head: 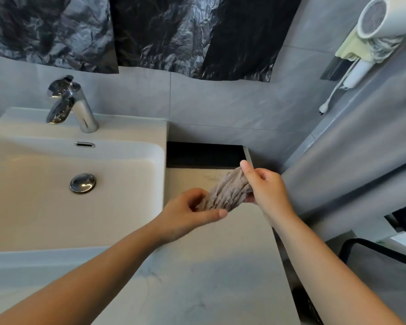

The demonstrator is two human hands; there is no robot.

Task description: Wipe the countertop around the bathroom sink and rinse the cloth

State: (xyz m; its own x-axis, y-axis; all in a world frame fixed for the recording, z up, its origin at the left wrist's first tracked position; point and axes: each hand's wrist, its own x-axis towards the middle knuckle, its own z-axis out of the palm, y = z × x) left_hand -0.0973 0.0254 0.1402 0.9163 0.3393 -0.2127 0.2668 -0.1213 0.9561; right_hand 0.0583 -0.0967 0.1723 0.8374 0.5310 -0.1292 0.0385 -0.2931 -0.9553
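Since the grey cloth (225,194) is held bunched over the bench (209,266), just right of the sink (33,207), wiping looks paused or done — can't tell which; rinse not yet done, no water running from the faucet (73,106). Left hand (185,214) curls its fingers (211,215) round the lower end, right hand (267,184) pinches the upper end. Hair dryer (380,19) hangs on the right wall — nothing blocks the way to the basin.

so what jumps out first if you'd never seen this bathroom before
The left hand and right hand each grip an end of a bunched grey cloth above the pale countertop, centre right. Beside them on the left sits the white sink with a chrome faucet. Crumpled black sheeting covers the wall above.
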